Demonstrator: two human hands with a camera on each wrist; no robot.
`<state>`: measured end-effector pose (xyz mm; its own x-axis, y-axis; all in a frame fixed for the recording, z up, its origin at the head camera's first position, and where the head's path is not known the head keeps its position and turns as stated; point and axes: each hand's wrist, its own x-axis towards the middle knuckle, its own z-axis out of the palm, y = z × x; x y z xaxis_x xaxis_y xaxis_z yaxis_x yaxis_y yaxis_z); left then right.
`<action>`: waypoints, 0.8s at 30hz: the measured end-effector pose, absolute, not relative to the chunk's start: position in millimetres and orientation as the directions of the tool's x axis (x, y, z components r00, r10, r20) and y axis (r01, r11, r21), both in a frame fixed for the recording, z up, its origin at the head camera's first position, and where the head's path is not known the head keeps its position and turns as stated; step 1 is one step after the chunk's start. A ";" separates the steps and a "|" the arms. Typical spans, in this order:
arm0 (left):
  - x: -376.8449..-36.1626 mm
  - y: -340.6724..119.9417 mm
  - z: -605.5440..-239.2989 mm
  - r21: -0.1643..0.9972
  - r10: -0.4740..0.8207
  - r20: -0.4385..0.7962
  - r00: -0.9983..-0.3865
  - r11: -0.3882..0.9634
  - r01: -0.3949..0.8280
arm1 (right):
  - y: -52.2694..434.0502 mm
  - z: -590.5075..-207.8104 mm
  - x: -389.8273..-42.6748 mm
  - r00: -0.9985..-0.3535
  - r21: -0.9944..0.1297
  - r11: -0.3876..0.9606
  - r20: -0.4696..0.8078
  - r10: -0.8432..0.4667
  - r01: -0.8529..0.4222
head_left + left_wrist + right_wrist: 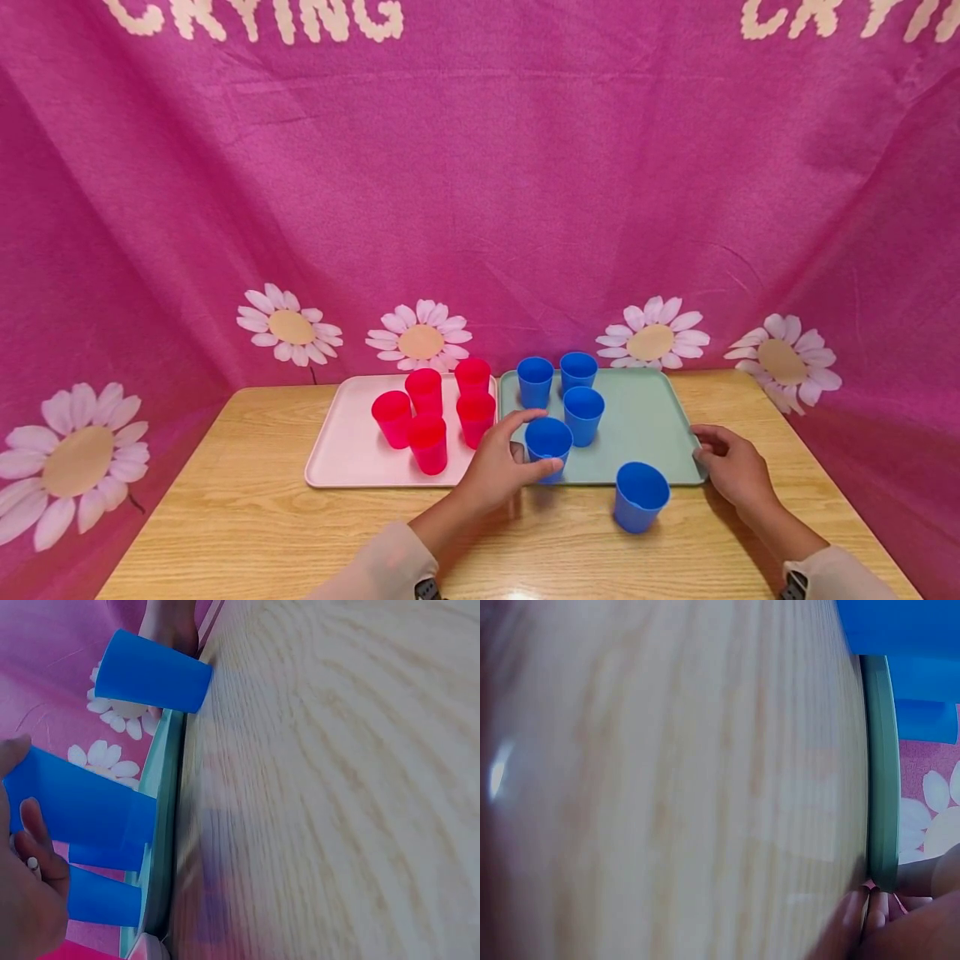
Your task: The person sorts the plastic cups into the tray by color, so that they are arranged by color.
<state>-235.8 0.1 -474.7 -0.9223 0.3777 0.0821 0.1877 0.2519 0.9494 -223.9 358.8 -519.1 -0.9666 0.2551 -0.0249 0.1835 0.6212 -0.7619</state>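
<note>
My left hand (498, 467) grips a blue cup (548, 437) between thumb and fingers, at the front left of the green tray (637, 417). In the left wrist view that held cup (82, 799) stands upright by the tray's front rim, overlapping two blue cups behind it. My right hand (738, 471) pinches the green tray at its front right corner, as the right wrist view shows with the tray edge (883, 772) between thumb and fingers. Three more blue cups (583, 412) stand on the tray's left half. Another blue cup (641, 497) stands on the table before the tray.
A pink tray (345, 442) with several red cups (428, 446) adjoins the green tray on the left. Both trays lie on a wooden table (247, 500). Behind the table hangs a magenta cloth (480, 208) with daisies and lettering.
</note>
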 end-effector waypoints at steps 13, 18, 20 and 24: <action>-248.9 16.0 -478.1 0.920 0.228 0.127 -0.965 0.338 0.201 | 358.9 -520.8 -224.7 -0.968 -0.774 0.609 -0.020 0.251 0.174; -253.5 21.1 -480.6 0.918 0.188 0.158 -0.969 0.333 0.215 | 359.4 -520.9 -224.8 -0.968 -0.775 0.608 -0.022 0.251 0.175; -255.0 23.2 -481.8 0.919 0.168 0.165 -0.972 0.331 0.213 | 359.4 -520.5 -224.6 -0.968 -0.775 0.606 -0.028 0.250 0.179; -257.1 27.5 -483.0 0.916 0.130 0.176 -0.976 0.342 0.210 | 359.1 -519.6 -224.1 -0.968 -0.777 0.602 -0.036 0.250 0.184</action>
